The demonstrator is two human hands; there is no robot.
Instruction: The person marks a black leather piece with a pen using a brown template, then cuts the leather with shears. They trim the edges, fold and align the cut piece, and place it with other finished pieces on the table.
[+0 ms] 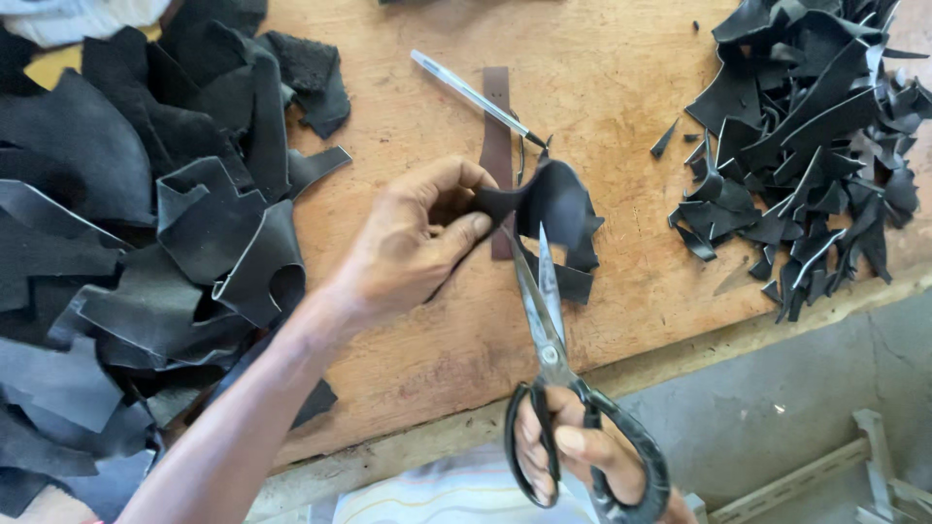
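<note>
Worktop (621, 87): bare plywood, tan, scuffed and stained, its front edge rough and running diagonally above a grey concrete floor (777, 417). Heap of black leather offcuts (126, 243): large flat panels with curved cut-outs, matte and suede-like in places, overlapping across the left part of the worktop. Pile of black leather trimmings (815, 146): narrow, pointed slivers and curled strips, smoother and faintly glossy, at the right, well apart from the heap. Left hand (413, 243): closed in a pinch, thumb against fingers, gripping one end of the leather piece above the middle of the worktop. Leather piece (553, 209): black, limp, curved and folded on itself, hanging from that pinch, with the scissor tips just under it. Scissors (553, 359): long, pointed steel blades slightly parted, black looped handles, pointing up toward the leather piece. Right hand (573, 456): fingers curled through the handle loops, gripping the scissors at the lower edge of the view. Brown strip (497, 136): flat, straight, narrow, lying on the worktop behind the leather piece. Ballpoint pen (476, 97): slim, clear barrel, dark tip, lying slantwise across the brown strip.
</note>
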